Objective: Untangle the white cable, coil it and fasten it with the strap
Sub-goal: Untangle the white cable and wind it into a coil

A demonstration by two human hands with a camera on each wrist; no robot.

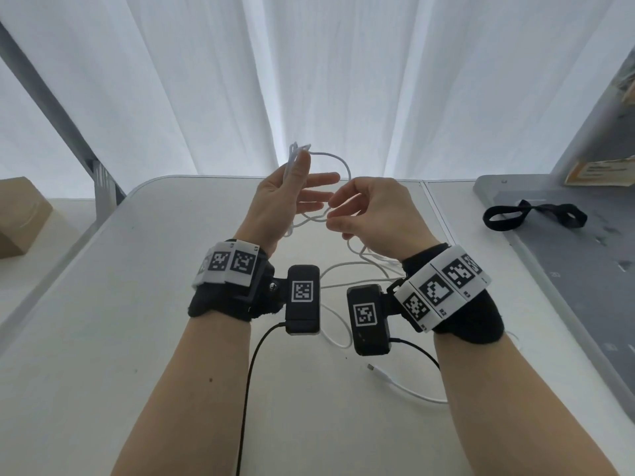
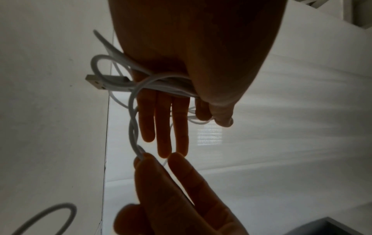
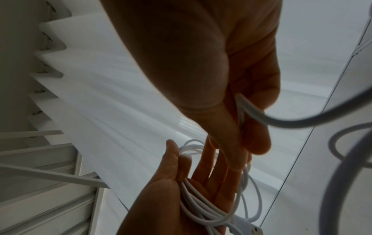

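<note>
**Above the table: two hands working one white cable**

Both hands are raised over the table (image 1: 144, 304). The left hand (image 1: 275, 201) has its thumb pressed down on several gathered loops of the white cable (image 1: 330, 156) against the palm, while its four fingers (image 2: 164, 127) stay nearly straight and spread. One flat metal plug (image 2: 96, 82) sticks out beside that bundle. The right hand (image 1: 374, 214) has its fingers curled, with thumb and fingertips pinching a single strand (image 3: 241, 111) just beside the left fingertips. From the two hands the cable hangs down and trails in loose loops across the tabletop; a second plug (image 1: 372, 367) lies flat near the right forearm.

One black strap (image 1: 536, 214) lies untouched on a grey board (image 1: 567, 269) at the right, well apart from both hands.

The table is pale with a rounded corner; a seam divides it from a second panel on the right. White curtains (image 1: 206, 80) hang behind. One brown cardboard box (image 1: 20, 214) stands at far left. Each wrist carries one black camera unit and a band of black-and-white markers.
</note>
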